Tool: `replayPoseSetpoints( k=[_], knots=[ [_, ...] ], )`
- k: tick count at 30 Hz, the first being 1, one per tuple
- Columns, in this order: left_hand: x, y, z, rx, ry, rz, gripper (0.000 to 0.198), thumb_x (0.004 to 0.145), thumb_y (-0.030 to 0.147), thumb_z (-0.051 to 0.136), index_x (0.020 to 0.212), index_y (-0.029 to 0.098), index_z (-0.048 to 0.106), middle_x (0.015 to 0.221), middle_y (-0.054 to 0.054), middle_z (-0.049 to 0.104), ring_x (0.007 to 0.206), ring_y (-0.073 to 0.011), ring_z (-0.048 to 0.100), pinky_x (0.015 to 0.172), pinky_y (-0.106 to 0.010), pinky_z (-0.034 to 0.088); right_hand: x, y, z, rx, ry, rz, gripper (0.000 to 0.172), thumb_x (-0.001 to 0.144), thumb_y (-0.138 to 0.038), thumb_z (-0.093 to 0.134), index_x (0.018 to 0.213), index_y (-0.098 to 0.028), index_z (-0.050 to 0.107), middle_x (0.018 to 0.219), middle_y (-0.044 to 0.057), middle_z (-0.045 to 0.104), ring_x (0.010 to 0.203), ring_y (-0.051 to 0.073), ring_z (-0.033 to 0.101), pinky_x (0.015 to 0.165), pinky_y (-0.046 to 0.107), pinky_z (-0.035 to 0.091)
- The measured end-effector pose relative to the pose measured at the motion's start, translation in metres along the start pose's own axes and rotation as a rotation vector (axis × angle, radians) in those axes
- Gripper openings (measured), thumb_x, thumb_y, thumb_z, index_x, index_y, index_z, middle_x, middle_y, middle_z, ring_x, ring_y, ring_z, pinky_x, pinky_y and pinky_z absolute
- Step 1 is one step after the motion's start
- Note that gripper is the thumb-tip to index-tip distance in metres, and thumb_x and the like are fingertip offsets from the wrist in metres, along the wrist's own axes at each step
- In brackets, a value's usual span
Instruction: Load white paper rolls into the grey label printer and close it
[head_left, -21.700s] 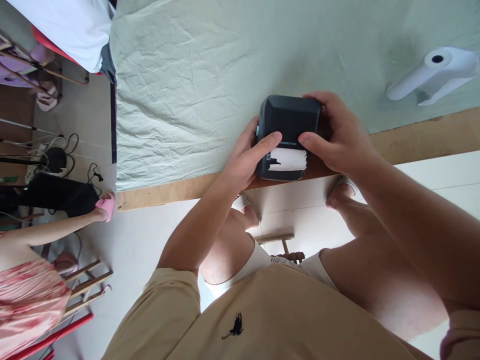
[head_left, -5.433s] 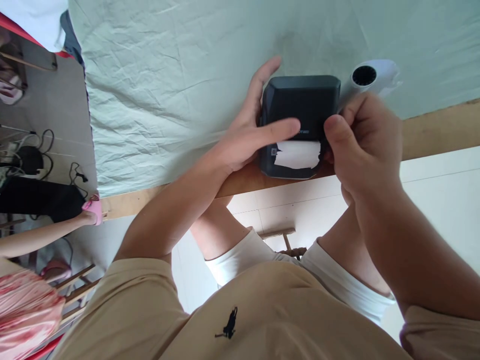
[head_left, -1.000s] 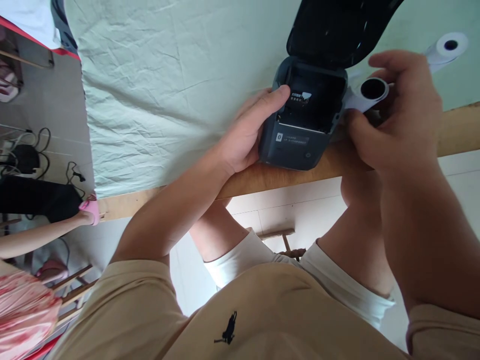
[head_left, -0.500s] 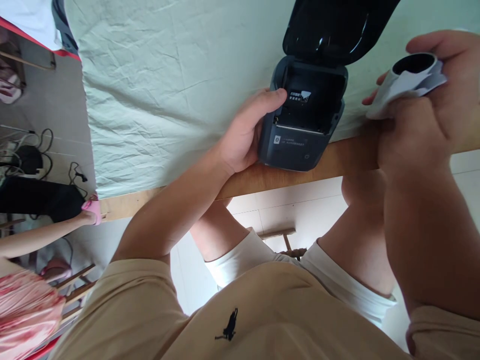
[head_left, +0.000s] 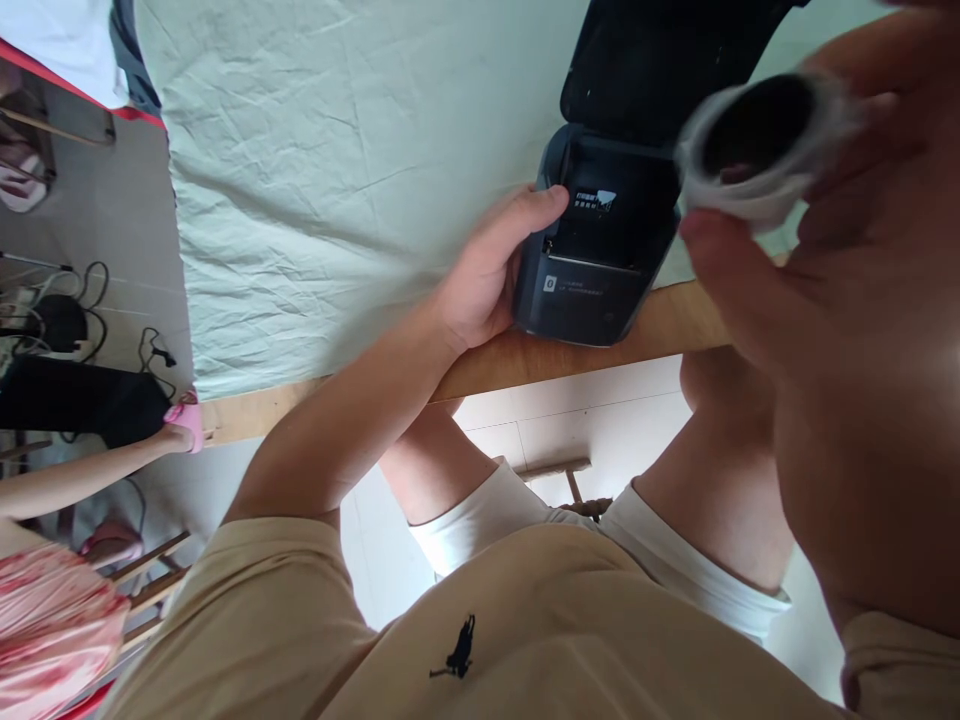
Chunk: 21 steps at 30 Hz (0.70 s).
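A small dark label printer (head_left: 592,285) stands with its black lid (head_left: 637,75) raised at the front edge of the cloth. My left hand (head_left: 491,265) grips its left side, thumb over the rim of the open compartment (head_left: 600,225). The compartment shows a printed label inside and no roll. Right of the printer, my right hand (head_left: 780,300) holds a white paper roll (head_left: 776,205), its dark hollow core facing me. The roll and hand are blurred by motion, and the roll hides part of the printer's right side.
A pale green cloth (head_left: 337,150) covers the table, whose wooden edge (head_left: 517,362) runs along the front. A blurred hand (head_left: 877,50) shows behind the roll at upper right. At left are another person's leg (head_left: 82,480), cables (head_left: 52,300) and a black box (head_left: 75,395) on the floor.
The roll has moved left and closer to the camera, towards the printer, in my right hand. Its core has turned more towards me. My left hand and the printer have barely moved.
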<state>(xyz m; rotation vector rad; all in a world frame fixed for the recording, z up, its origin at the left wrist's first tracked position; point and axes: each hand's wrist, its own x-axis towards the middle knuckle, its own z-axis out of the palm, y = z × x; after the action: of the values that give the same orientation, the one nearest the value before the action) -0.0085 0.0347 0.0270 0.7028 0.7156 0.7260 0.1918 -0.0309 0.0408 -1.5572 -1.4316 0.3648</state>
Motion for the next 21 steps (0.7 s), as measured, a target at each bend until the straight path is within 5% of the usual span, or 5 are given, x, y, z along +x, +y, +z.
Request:
replayPoseSetpoints(
  k=[5, 8, 16, 19, 21],
  knots=[
    [0.001, -0.006, -0.003, -0.030, 0.009, 0.078, 0.043, 0.107, 0.051, 0.065, 0.082, 0.016, 0.073, 0.076, -0.003, 0.068, 0.073, -0.0144, 0.069, 0.072, -0.027, 0.056, 0.018, -0.019, 0.019, -0.440, -0.190, -0.240, 0.018, 0.089, -0.031, 0.065, 0.107, -0.028, 0.065, 0.102, -0.003, 0.077, 0.102, 0.026, 0.079, 0.090, 0.050, 0.063],
    [0.003, -0.009, -0.008, 0.006, -0.015, 0.052, 0.035, 0.106, 0.047, 0.066, 0.089, 0.017, 0.074, 0.084, -0.002, 0.070, 0.083, -0.0160, 0.074, 0.079, -0.027, 0.058, 0.022, -0.023, 0.024, -0.563, -0.243, -0.219, 0.009, 0.088, -0.019, 0.061, 0.094, -0.026, 0.062, 0.103, -0.002, 0.080, 0.108, 0.030, 0.080, 0.097, 0.055, 0.063],
    [0.000, -0.003, -0.005, 0.107, -0.048, 0.061, 0.023, 0.100, 0.038, 0.072, 0.090, 0.018, 0.067, 0.083, 0.000, 0.068, 0.086, -0.0149, 0.074, 0.084, -0.028, 0.057, -0.011, 0.006, 0.025, -0.261, -0.105, -0.662, 0.005, 0.099, -0.027, 0.071, 0.097, -0.026, 0.067, 0.105, -0.002, 0.083, 0.102, 0.027, 0.080, 0.087, 0.046, 0.061],
    [-0.002, -0.002, -0.007, 0.172, -0.010, 0.094, 0.018, 0.090, 0.027, 0.079, 0.101, 0.020, 0.066, 0.087, 0.002, 0.072, 0.088, -0.0148, 0.076, 0.081, -0.027, 0.058, -0.018, 0.018, 0.027, -0.103, -0.102, -0.701, 0.014, 0.101, -0.039, 0.073, 0.104, -0.026, 0.069, 0.108, 0.000, 0.082, 0.108, 0.028, 0.080, 0.094, 0.049, 0.062],
    [-0.001, -0.003, -0.012, 0.193, -0.028, 0.095, 0.034, 0.078, 0.019, 0.085, 0.107, 0.022, 0.067, 0.097, 0.001, 0.077, 0.096, -0.0172, 0.077, 0.083, -0.027, 0.061, -0.014, 0.029, 0.027, -0.014, -0.051, -0.697, 0.016, 0.102, -0.040, 0.072, 0.110, -0.026, 0.072, 0.108, 0.003, 0.081, 0.109, 0.027, 0.079, 0.095, 0.048, 0.063]
  ],
)
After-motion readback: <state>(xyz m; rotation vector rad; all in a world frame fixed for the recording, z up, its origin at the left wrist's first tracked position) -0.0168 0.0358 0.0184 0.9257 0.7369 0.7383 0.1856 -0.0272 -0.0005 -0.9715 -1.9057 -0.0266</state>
